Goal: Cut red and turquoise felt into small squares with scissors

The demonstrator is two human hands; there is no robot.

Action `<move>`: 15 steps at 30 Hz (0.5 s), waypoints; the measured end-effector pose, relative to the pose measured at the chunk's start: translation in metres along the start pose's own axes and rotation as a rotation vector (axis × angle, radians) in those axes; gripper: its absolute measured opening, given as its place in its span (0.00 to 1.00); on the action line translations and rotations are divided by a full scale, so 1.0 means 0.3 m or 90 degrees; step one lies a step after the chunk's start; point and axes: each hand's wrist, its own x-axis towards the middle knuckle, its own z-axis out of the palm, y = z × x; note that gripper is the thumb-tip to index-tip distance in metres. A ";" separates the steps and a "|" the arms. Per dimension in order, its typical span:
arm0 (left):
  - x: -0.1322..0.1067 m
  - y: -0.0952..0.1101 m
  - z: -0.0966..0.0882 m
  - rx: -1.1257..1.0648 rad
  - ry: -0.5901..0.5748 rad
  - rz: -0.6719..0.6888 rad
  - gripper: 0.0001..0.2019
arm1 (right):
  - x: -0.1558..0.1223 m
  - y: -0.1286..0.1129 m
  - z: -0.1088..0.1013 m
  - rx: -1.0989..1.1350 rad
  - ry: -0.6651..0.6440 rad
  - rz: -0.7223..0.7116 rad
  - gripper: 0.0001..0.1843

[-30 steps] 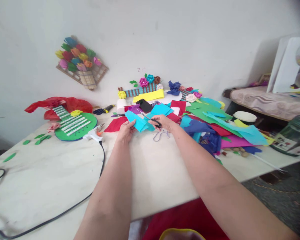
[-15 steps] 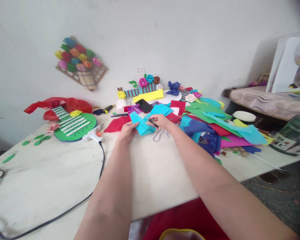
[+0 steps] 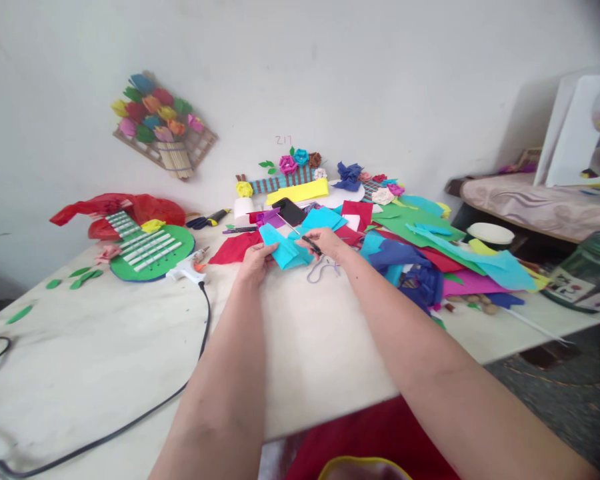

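Note:
A folded piece of turquoise crepe paper is pinched in my left hand, fingers closed on its left edge. My right hand is wrapped around the dark handles of a pair of scissors. Their thin metal blades point up and to the left, at the paper's upper right side. Whether the blades are apart is too small to tell. Just below my right hand, a loop of pale purple cord lies on the table. Another turquoise sheet rests behind the hands, next to a black phone.
A white glue gun with a black cable lies left, beside a green round craft piece. Coloured paper, including a green sheet, is heaped to the right. A glass jar stands at the right edge. Paper flowers line the wall.
My right hand and the scissors have shifted slightly right, and the visible blade line has changed a little. My left hand keeps its hold on the turquoise paper.

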 end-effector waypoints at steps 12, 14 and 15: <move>0.003 -0.001 0.011 0.025 0.013 -0.005 0.10 | -0.006 -0.002 0.016 0.003 -0.014 0.011 0.14; 0.001 0.000 0.012 0.025 0.012 -0.004 0.10 | -0.006 -0.001 0.017 0.005 -0.014 0.011 0.14; -0.001 0.000 0.011 0.025 0.010 -0.003 0.11 | -0.005 0.000 0.018 0.006 -0.015 0.012 0.14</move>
